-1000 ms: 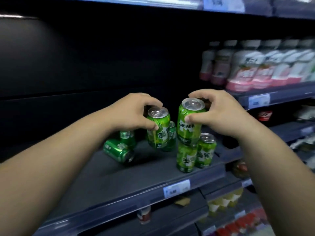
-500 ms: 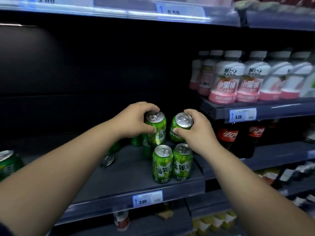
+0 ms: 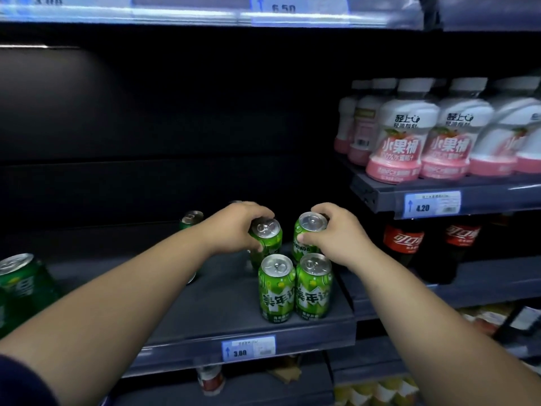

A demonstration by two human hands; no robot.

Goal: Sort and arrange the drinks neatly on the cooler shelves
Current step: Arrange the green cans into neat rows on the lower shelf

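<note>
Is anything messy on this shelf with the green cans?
Yes. The front light green cans stand in a neat pair, but the dark green ones are scattered: the far-left dark can sits alone at the left end of the shelf, and the back dark can stands deep behind, lined up with nothing.

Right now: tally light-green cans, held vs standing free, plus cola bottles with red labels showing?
Held light-green cans: 2
Free-standing light-green cans: 2
Red-label cola bottles: 2
Total: 6
</note>
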